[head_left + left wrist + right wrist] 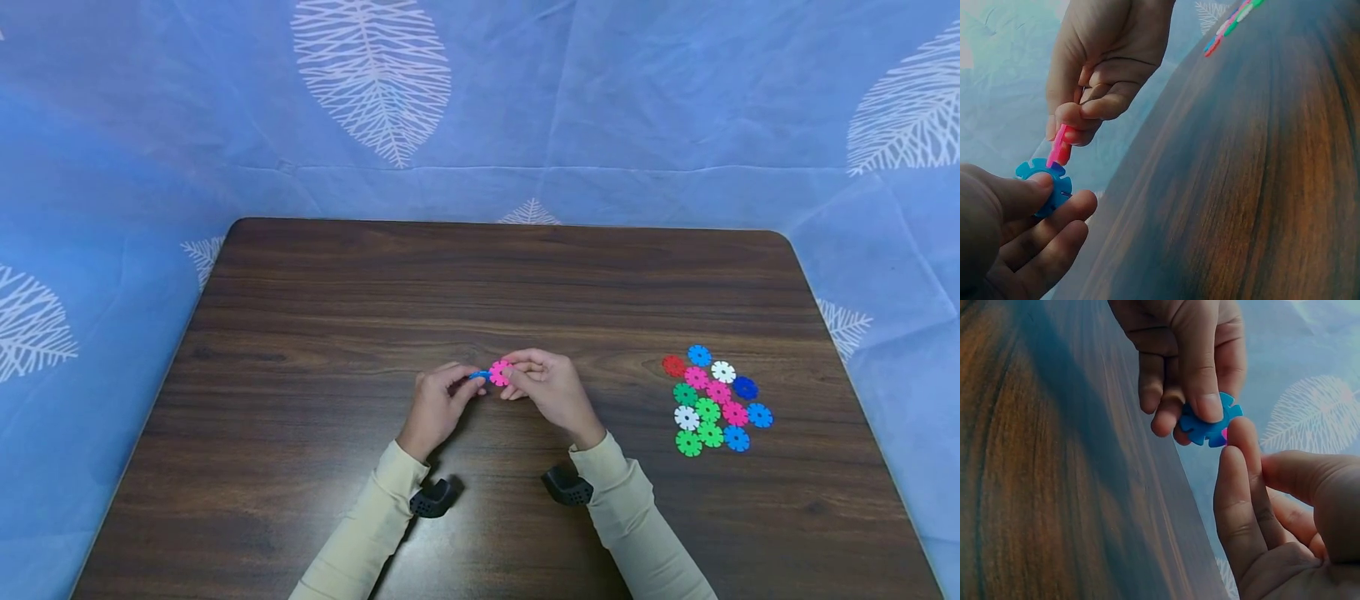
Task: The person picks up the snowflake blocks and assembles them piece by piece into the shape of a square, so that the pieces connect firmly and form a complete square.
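Note:
Between thumb and fingers, my left hand [440, 406] pinches a blue notched disc [1059, 192], shaped like a snowflake. My right hand [550, 392] pinches a pink notched disc [500, 372] of the same kind. In the left wrist view the pink disc stands edge-on, crosswise to the blue one, and their rims meet at a notch. How deep the slots engage cannot be made out. From the right wrist view, the right fingers [1241, 512] hide most of the pink disc. Both hands are close together above the middle of the table.
On the right side of the dark wooden table [315, 500] lie several loose notched discs, among them a red disc [673, 367], a white disc [723, 372] and a green disc [688, 443]. Blue leaf-print cloth [495, 100] surrounds the table. Black wrist devices [567, 485] sit at both cuffs.

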A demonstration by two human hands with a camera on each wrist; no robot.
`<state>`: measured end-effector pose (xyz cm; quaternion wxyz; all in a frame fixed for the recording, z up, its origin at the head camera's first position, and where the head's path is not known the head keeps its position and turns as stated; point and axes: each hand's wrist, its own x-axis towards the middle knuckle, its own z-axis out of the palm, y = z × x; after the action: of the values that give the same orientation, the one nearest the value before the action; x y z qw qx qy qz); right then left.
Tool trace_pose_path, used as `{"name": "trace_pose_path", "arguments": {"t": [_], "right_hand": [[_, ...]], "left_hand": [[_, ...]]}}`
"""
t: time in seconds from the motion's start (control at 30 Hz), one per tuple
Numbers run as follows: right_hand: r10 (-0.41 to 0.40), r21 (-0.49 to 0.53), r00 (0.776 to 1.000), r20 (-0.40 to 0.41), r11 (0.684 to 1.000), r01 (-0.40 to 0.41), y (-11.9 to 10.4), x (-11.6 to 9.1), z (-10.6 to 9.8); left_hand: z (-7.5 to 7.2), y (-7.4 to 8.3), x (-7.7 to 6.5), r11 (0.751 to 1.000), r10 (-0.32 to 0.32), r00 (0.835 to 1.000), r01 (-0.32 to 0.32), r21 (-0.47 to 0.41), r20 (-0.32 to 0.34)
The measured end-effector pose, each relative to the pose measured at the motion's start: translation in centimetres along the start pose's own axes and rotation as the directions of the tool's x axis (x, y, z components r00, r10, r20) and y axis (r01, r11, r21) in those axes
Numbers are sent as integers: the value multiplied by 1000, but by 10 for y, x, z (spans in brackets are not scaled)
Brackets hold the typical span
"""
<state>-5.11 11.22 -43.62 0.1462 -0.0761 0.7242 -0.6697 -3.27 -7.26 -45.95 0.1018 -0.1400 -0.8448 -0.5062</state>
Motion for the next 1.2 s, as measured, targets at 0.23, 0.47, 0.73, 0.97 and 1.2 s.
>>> {"name": "trace_pose_path", "arguments": {"t": [0.23,0.47,0.73,0.97,1.2], "right_hand": [[20,6,1000,-1,1000,-20,2,-1,0],[53,16,999,-4,998,-53,4,-4,0],[16,101,1000,-13,995,-15,8,-4,1],[-11,103,1000,-22,995,14,3,-3,3],[-3,37,1000,1,999,3,4,-1,7]], "left_hand": [[0,0,0,990,104,994,-101,95,-25],[0,-1,-3,969,217,976,-212,126,-25],[-3,-3,3,944,300,954,-295,144,-8],[-4,-1,4,946,297,954,-290,142,-30],[-7,-8,1,978,206,978,-205,41,-24]]}}
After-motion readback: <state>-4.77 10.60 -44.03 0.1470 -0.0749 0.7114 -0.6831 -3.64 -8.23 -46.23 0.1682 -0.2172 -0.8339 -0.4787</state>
